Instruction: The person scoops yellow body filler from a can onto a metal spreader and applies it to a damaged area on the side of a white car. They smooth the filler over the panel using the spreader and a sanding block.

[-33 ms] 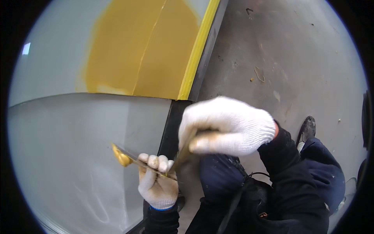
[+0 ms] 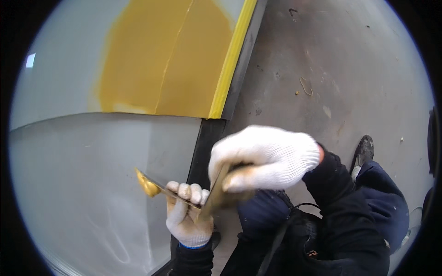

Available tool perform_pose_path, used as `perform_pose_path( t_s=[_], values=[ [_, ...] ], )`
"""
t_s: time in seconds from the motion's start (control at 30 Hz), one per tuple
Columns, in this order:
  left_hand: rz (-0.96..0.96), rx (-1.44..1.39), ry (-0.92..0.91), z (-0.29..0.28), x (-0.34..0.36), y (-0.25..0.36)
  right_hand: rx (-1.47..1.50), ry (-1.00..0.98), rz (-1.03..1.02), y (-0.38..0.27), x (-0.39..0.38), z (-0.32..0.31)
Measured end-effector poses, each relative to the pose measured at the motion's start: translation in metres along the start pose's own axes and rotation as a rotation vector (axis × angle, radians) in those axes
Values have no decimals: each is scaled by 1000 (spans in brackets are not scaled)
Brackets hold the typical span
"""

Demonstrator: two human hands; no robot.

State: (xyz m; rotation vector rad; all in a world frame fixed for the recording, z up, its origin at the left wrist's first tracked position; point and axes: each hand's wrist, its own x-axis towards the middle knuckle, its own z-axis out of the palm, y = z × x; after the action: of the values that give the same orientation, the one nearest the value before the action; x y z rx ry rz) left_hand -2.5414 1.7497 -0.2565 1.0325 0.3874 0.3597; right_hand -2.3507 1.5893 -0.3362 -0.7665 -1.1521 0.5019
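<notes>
Nearest us, our left hand (image 2: 186, 216), in a white knit glove, was closed around a thin metal blade (image 2: 177, 193), a scraper or putty knife, whose far tip carried a blob of yellow filler (image 2: 147, 187). Just above it our right hand (image 2: 264, 158), likewise gloved, gripped a second blade (image 2: 216, 195) and held its edge against the first; the hand was blurred, so we could not tell its exact hold. Both tools hung over the lower grey panel (image 2: 92, 202), close to it, though contact with the surface could not be confirmed.

We judged the step to be working filler between the two blades. Done well, it called for keeping the loaded blade level so the blob stayed on its tip, and drawing the second blade flat along it rather than at a steep angle.

Beyond the hands ran a black edge strip (image 2: 202, 147). Farther off, a patch of yellow coating (image 2: 161, 60) covered the upper panel, bounded on the right by a yellow stripe (image 2: 232, 55). The concrete floor (image 2: 331, 69) lay to the right, with our shoe (image 2: 363, 149) on it.
</notes>
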Motion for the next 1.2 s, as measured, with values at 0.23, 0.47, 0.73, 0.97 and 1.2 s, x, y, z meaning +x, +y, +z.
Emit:
perform_pose_path(
  t_s=[0.23, 0.47, 0.73, 0.97, 1.2],
  values=[
    [52, 4, -110, 30, -8, 38, -127, 26, 250, -11, 2, 1],
    [97, -25, -121, 2, -5, 30, -316, 777, 282, 22, -31, -54],
    [62, -63, -108, 0, -9, 18, 588, 1214, 90, 72, -30, -56],
    [52, -54, -136, 3, 2, 24, 68, 1154, 201, 83, -4, -33],
    [42, -35, -127, 10, 1, 23, -167, 1114, 97, 79, 4, -66]
  ],
)
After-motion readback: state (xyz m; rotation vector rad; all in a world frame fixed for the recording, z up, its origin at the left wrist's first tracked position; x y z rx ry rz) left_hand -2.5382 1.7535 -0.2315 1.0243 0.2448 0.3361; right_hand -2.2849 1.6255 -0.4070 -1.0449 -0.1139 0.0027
